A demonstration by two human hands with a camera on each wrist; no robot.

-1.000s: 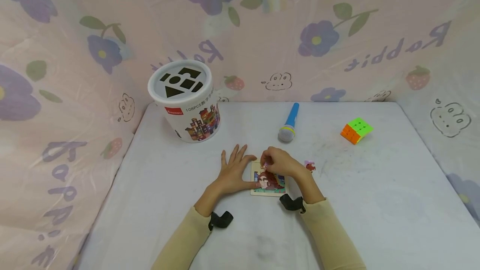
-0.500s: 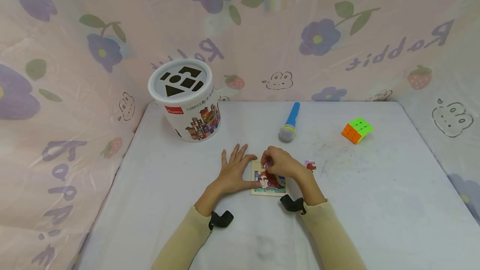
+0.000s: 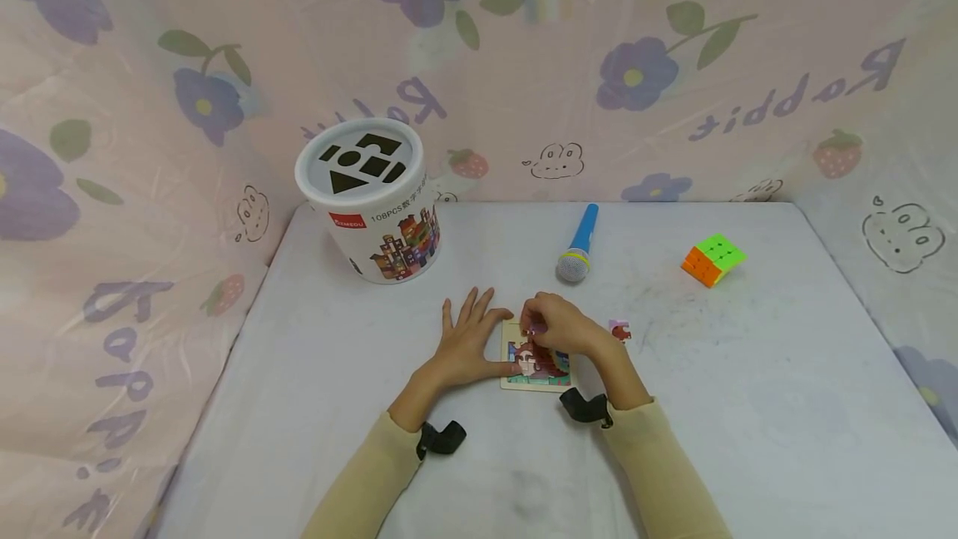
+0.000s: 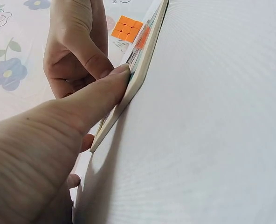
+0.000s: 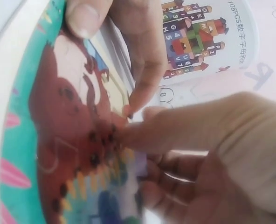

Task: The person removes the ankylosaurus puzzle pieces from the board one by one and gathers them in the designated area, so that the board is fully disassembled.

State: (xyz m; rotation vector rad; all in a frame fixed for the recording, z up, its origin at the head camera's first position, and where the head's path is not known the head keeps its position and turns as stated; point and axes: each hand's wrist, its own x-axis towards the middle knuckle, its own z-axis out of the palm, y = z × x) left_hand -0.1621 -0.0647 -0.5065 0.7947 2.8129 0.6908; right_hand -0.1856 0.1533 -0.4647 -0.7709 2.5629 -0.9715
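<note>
A small wooden jigsaw puzzle (image 3: 533, 385) with a pale frame lies on the table, its picture partly filled in with brown, teal and pink. My left hand (image 3: 462, 348) rests at its left side, fingers spread; the thumb presses on the frame and picture edge, and the index fingertip reaches the upper left corner. Over the upper part of the picture, my right hand (image 3: 563, 324) pinches a puzzle piece (image 3: 533, 329), mostly hidden by the fingers. Pale bare backing shows at the upper left of the puzzle. Another puzzle piece (image 3: 619, 331), purple and red, lies right of the puzzle.
A white tub (image 3: 367, 206) with shape cutouts in its lid stands at the back left. Behind the puzzle lies a blue toy microphone (image 3: 580, 244). Farther right sits a green and orange cube puzzle (image 3: 712, 260). Patterned cloth (image 3: 509, 106) hangs around the table.
My right fingers shift very slightly at the upper part of the puzzle, still pinching the piece. The left hand and the loose piece stay in place.
</note>
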